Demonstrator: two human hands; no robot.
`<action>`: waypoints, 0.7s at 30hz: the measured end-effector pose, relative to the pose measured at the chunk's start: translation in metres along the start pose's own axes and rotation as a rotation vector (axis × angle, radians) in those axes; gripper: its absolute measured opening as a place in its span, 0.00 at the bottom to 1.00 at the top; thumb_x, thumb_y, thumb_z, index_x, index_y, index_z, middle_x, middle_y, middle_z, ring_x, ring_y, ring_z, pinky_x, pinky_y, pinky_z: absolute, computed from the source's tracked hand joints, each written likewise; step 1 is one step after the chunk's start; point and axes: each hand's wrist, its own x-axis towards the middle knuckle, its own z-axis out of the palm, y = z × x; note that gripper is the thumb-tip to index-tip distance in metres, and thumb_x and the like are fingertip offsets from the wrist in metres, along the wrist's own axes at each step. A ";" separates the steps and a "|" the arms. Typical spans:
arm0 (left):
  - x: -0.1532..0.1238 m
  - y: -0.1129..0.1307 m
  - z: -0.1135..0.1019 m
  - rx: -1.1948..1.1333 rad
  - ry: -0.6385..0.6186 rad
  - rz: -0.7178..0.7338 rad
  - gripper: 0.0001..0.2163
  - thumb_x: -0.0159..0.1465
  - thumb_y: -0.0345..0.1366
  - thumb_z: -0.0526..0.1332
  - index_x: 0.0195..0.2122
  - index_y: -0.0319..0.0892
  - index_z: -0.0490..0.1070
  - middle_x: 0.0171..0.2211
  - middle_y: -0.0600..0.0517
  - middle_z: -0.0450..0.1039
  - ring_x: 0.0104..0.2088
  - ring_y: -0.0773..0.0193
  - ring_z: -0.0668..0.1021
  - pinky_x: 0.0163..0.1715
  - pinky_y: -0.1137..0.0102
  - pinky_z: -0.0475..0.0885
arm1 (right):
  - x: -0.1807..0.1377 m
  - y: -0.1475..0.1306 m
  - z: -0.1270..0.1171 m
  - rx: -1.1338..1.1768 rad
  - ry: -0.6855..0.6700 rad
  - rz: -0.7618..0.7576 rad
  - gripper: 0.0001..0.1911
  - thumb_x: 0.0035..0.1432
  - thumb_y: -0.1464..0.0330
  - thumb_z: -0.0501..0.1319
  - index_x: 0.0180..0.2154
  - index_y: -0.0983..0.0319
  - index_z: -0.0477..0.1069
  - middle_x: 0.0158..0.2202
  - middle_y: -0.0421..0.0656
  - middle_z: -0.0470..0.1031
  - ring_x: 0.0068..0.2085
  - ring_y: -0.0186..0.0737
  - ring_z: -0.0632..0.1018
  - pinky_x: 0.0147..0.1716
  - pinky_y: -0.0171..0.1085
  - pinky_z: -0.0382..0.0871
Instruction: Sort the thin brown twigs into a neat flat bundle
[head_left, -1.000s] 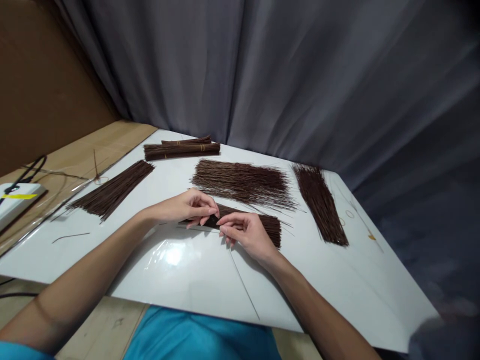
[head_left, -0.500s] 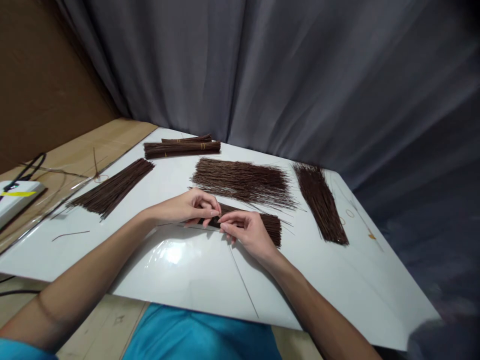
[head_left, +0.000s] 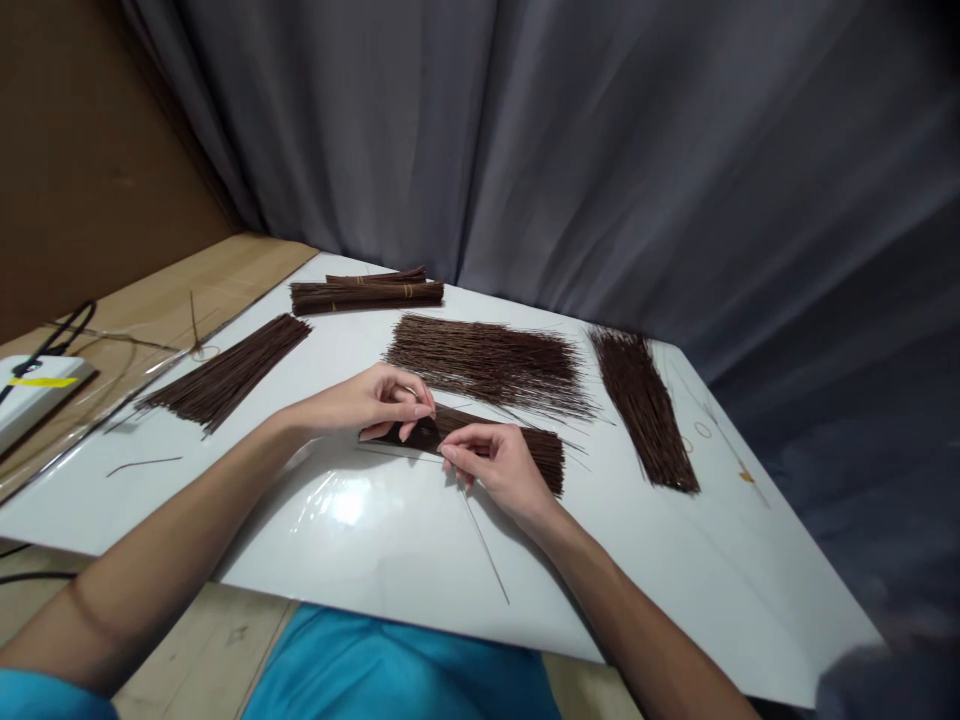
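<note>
A small heap of thin dark brown sticks (head_left: 544, 455) lies on the white board (head_left: 360, 540) in front of me. My left hand (head_left: 375, 402) rests on the heap's left end, fingers curled and pinched together. My right hand (head_left: 491, 462) is just right of it, thumb and fingers pinched on one thin stick (head_left: 480, 540) that trails toward me across the board.
Loose fans of sticks lie at the left (head_left: 225, 375), the middle (head_left: 487, 362) and the right (head_left: 641, 405). Tied bundles (head_left: 367, 292) sit at the far edge. A single stick (head_left: 142, 464) lies at the near left. A white device (head_left: 34, 385) sits on the wooden table, and grey curtain hangs behind.
My hands came together over the heap, then parted slightly. The thin stick in my right hand has shifted and sits a little shorter across the board.
</note>
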 end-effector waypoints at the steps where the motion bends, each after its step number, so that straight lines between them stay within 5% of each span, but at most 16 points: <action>1: 0.000 -0.001 0.000 0.000 -0.005 -0.001 0.16 0.71 0.49 0.68 0.48 0.40 0.80 0.28 0.50 0.78 0.17 0.73 0.67 0.15 0.77 0.60 | 0.000 0.000 0.000 -0.004 0.002 -0.002 0.17 0.60 0.57 0.73 0.39 0.66 0.84 0.30 0.47 0.82 0.25 0.34 0.74 0.23 0.33 0.68; 21: 0.001 -0.003 0.010 -0.054 -0.079 0.013 0.17 0.72 0.47 0.66 0.50 0.38 0.79 0.28 0.50 0.76 0.17 0.73 0.66 0.15 0.78 0.59 | -0.001 -0.003 0.005 -0.001 0.060 -0.031 0.17 0.59 0.56 0.74 0.38 0.64 0.84 0.31 0.46 0.82 0.24 0.34 0.73 0.21 0.33 0.67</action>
